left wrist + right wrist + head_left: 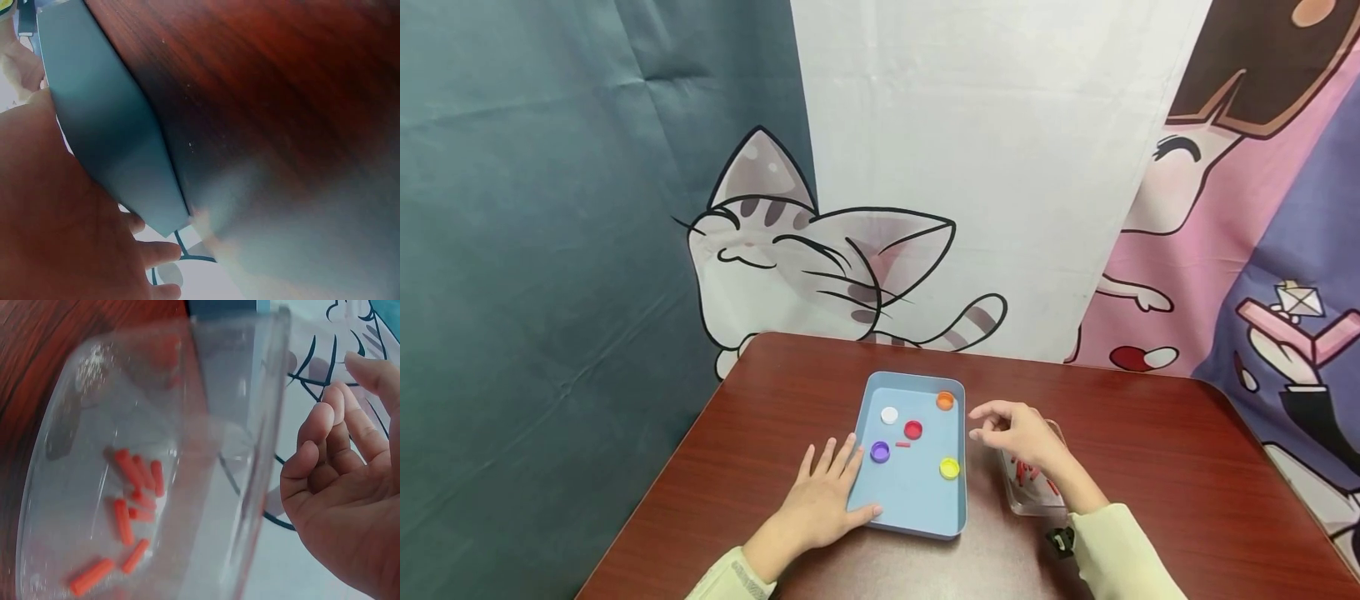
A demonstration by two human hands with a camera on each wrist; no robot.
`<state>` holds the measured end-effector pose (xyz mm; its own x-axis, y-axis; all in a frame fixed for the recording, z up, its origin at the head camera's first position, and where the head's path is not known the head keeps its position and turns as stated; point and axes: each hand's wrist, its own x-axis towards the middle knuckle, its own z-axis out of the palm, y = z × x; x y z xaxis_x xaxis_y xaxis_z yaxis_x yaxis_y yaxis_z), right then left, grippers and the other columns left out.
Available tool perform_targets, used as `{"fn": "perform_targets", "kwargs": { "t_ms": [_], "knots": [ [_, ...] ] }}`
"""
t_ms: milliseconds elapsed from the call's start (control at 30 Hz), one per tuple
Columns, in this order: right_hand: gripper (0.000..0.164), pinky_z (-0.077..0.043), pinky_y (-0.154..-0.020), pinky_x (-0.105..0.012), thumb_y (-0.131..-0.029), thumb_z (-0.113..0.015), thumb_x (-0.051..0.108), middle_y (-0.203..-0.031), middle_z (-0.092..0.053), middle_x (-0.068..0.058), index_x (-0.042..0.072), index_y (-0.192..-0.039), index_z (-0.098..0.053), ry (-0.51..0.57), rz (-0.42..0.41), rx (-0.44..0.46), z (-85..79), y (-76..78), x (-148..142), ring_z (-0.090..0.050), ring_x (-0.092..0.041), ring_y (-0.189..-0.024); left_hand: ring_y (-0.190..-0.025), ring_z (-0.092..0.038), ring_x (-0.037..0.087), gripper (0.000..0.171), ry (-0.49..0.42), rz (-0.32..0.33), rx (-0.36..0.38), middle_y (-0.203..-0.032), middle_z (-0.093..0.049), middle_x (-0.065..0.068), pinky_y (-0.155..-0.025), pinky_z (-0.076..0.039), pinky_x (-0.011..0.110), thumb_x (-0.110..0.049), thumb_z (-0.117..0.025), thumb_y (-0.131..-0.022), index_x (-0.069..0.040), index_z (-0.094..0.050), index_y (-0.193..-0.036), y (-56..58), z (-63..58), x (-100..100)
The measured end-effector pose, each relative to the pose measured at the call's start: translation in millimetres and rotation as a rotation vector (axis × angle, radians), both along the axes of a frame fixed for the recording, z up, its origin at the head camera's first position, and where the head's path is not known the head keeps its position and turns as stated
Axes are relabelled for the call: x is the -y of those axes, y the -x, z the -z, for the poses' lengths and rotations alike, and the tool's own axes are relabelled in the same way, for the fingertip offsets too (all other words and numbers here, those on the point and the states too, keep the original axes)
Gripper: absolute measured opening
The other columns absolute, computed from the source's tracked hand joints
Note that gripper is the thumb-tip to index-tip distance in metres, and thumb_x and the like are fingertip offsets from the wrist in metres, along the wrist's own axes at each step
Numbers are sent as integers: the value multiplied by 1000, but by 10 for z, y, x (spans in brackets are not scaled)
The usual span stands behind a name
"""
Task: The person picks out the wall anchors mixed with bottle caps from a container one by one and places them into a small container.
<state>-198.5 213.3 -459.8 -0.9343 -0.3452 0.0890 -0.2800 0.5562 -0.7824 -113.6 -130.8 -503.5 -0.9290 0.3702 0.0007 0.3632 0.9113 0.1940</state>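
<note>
My left hand [826, 500] lies with fingers spread at the left side of a light blue tray [910, 508], the thumb over its near-left corner. In the left wrist view, the palm [56, 200] is beside the tray's outer wall [112, 119]. My right hand [1022, 433] hovers between the tray and a clear plastic box [1037, 507], thumb apart from the loosely bent fingers and nothing between them. Several short red sticks [128, 469] lie inside that box. One red stick [903, 444] rests in the tray, close below a red cap [913, 430].
Also in the tray are a white cap [889, 415], an orange cap [945, 401], a purple cap [880, 452] and a yellow cap [950, 468]. A small black item [1062, 542] is by the right sleeve. The brown table [760, 400] meets a cartoon-printed curtain [1000, 167] behind.
</note>
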Motion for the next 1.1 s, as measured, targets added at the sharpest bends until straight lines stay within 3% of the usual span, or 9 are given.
{"fn": "perform_targets", "kwargs": {
  "t_ms": [233, 533, 1100],
  "knots": [
    [23, -45, -58, -21, -84, -76, 7, -73, -61, 2, 3, -106, -73, 28, -30, -11, 27, 8, 149, -62, -9, -72, -152, -22, 43, 92, 4, 7, -6, -168, -23, 12, -118, -13, 67, -72, -49, -93, -8, -34, -158, 8, 1, 4],
    [21, -46, -59, -22, -84, -79, 14, -72, -62, 4, 8, -104, -74, 5, -79, -47, 30, 2, 314, -55, -9, -66, -151, -23, 43, 93, 5, 9, -6, -167, -23, 12, -118, -13, 67, -73, -49, -93, -8, -34, -158, 20, 16, 3],
    [26, -46, -59, -23, -85, -81, 17, -74, -60, 4, 5, -106, -75, -5, -62, 26, 102, 5, 667, -55, -14, -71, -151, -23, 43, 93, 8, 4, 0, -167, -23, 13, -118, -13, 67, -72, -49, -93, -7, -34, -158, 6, -11, 3]
  ]
}}
